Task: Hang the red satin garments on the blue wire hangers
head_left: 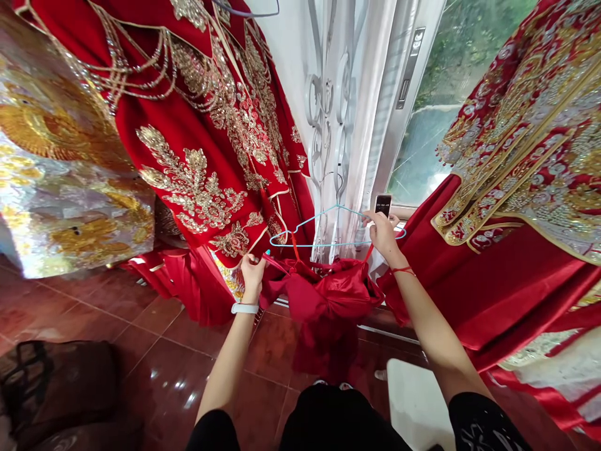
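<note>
A light blue hanger (pixel 338 206) is held up in front of me, its dark hook near the white window grille. My right hand (pixel 382 237) is closed around the hanger's right shoulder. A red dress (pixel 323 294) hangs from the hanger by thin straps, its satiny top bunched and its lower part hanging toward the floor. My left hand (pixel 253 270) is closed beside the hanger's left end, pinching a narrow red strip at the dress's upper left edge. A small teal spot shows by its fingertips; I cannot tell what it is.
Red garments with gold embroidery hang at the left, like this jacket (pixel 188 125), and at the right, like this beaded top (pixel 526 144). A phone (pixel 383 204) showing a timer stands by the window. A white stool (pixel 416 401) and a dark bag (pixel 61 388) are on the tiled floor.
</note>
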